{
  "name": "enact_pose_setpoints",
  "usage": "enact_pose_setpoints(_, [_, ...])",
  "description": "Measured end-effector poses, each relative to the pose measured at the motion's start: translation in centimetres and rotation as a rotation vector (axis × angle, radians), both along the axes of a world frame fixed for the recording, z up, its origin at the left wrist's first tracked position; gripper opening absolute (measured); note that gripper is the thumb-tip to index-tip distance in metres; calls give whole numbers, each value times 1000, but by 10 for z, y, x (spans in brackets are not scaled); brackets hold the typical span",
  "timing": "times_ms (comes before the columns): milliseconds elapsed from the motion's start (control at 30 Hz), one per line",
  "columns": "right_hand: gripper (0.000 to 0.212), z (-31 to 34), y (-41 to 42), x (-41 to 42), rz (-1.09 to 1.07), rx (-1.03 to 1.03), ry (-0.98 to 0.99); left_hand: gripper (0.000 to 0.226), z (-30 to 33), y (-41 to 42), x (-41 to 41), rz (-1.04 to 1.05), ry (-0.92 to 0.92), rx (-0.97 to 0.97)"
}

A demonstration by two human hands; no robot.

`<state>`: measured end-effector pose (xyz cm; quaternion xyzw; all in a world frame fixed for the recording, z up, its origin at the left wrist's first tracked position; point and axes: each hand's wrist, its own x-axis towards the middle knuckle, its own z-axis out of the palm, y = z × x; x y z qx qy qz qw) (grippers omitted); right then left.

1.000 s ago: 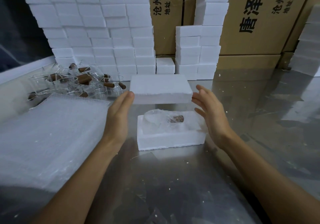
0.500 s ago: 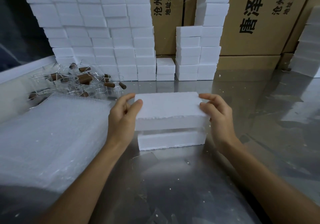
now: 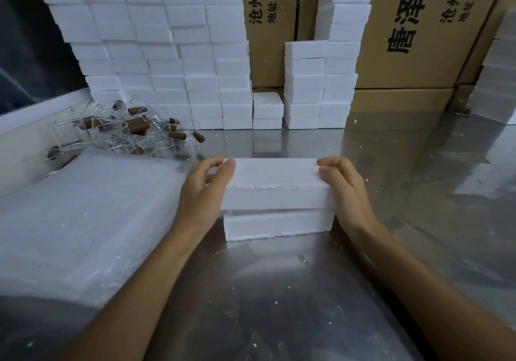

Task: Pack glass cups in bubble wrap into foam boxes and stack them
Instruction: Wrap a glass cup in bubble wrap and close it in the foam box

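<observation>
A white foam lid sits on top of the white foam box base in the middle of the steel table, with a thin gap between them. My left hand grips the lid's left end, thumb on top. My right hand grips its right end, fingers curled over the top edge. The wrapped cup inside is hidden by the lid. A heap of glass cups with brown wooden handles lies at the back left. A stack of bubble wrap sheets lies left of the box.
Walls of stacked white foam boxes stand at the back, with shorter stacks beside them and brown printed cartons behind. More foam boxes stand at the far right. The steel table carries scattered foam crumbs.
Both hands brought the foam lid down from above the open base onto it. The wrapped cup, visible a second ago, is now covered.
</observation>
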<state>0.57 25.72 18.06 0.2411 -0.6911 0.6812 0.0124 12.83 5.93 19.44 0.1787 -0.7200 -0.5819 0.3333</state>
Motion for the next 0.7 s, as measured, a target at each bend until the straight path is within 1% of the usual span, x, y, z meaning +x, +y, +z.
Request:
enact_pose_setpoints(100, [31, 3, 0, 0, 59, 38, 3, 57, 0, 1, 1, -44, -46, 10])
enact_pose_setpoints(133, [34, 3, 1, 0, 87, 63, 9, 61, 0, 1, 2, -64, -56, 12])
enact_pose_setpoints(200, [36, 5, 4, 0, 145, 125, 14, 61, 0, -1, 5, -104, -81, 0])
enact_pose_setpoints(267, [29, 7, 9, -1, 195, 196, 15, 67, 2, -6, 8, -170, -121, -27])
enact_pose_setpoints(300, [29, 9, 13, -2, 225, 212, 5, 74, 3, -10, 9, -207, -136, -40])
enact_pose_setpoints(400, [53, 16, 21, -3, 317, 184, -36, 93, 5, -19, 15, -299, -190, -96])
enact_pose_setpoints(467, [61, 17, 23, -3, 344, 220, -4, 105, 4, -21, 18, -354, -250, -160])
enact_pose_setpoints(533, [63, 14, 23, -4, 336, 269, 21, 108, 3, -22, 18, -363, -280, -201])
enact_pose_setpoints(600, [65, 9, 21, -4, 311, 300, 19, 106, 4, -23, 18, -358, -273, -182])
enact_pose_setpoints(700, [74, 7, 17, -2, 308, 317, 24, 104, 2, -27, 17, -366, -257, -139])
